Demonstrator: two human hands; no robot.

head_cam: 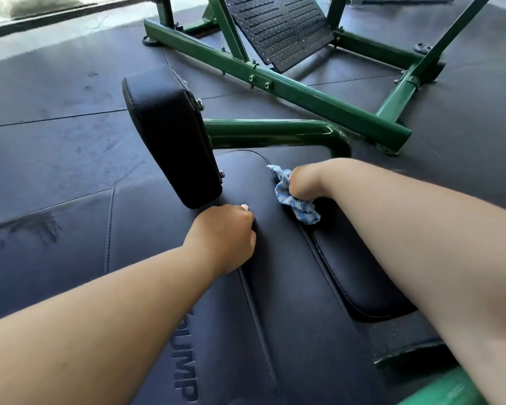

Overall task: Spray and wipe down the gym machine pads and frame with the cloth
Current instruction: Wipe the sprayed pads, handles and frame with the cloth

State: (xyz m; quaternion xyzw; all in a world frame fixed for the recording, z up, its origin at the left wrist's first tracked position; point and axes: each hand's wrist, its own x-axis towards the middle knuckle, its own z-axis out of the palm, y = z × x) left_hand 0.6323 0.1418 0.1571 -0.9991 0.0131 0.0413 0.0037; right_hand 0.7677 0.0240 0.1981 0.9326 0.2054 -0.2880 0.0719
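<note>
Left hand [225, 238] gripping pad [289, 264], right hand [307, 182] — cloth [300, 211]

Crumpled blue-white cloth [292, 201] on black pad [289, 258], green frame [275, 133] beyond.

Main pad [289, 258]: black leatherette, smooth, low sheen, stitched seams, embossed lettering. Upright pad [170, 133]: same covering, fine grain, semi-gloss; bare metal bolts at edge. Cloth [297, 204]: blue-white fabric, fluffy nap, crumpled. Frame tube [269, 131]: metal, green paint, glossy w/ highlights. Base rail [289, 89]: same paint, duller. Footplate [278, 27]: black metal, raised tread pattern, matt. Floor [56, 147]: dark rubber-like mat, matt, wet-looking streaks.
</note>
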